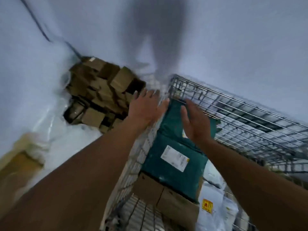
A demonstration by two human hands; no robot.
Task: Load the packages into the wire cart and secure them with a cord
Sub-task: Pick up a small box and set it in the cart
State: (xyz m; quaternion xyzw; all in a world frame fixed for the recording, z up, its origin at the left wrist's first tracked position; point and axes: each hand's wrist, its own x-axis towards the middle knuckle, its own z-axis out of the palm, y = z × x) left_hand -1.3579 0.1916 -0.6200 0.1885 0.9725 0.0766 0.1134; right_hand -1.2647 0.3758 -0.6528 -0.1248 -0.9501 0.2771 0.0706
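Floor: pale and motion-blurred all round; I cannot make out a cord anywhere on it.
Cart (241, 114): wire cage lying across the view under and to the right of my grips; its mesh wall runs just below the left forearm, so I judge I am reaching over that wall to work inside.
Green parcel (175, 157): soft teal mailer with a white label, lying on top of the load inside the cart, directly between and beneath both grips; it sits flat, which I take as the reason for patting it down, not lifting it.
Left grip (146, 109): fingers straight and spread, holding nothing, its edge near or touching the far left corner of the green parcel; blur hides whether there is contact.
Right grip (195, 120): palm turned inward, fingers straight, holding nothing, hovering over the parcel's right half.
Brown box (160, 195): under the near end of the green parcel, nearer me than both grips; it serves as a base layer.
White bags (215, 194): packed to the right of that box, below the right forearm.
Box heap (100, 90): loose cartons on the floor left of the left grip, outside the cart; I judge these remain to be loaded.
Stage: loading partly done, tying not begun.
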